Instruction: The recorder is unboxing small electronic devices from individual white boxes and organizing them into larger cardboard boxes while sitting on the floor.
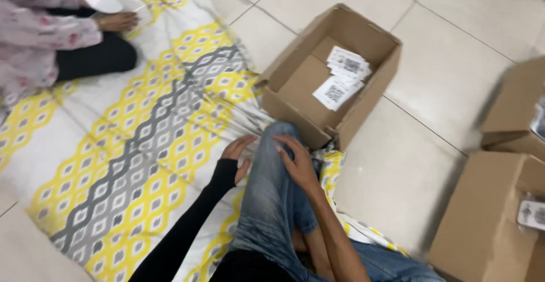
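Just ahead of both hands' grip, open cardboard box [340, 123], left hand [238, 154], right hand [298, 163].

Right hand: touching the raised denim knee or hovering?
Touching. The head view shows the right hand lying flat on the jeans knee, fingers draped over the denim with no gap visible.
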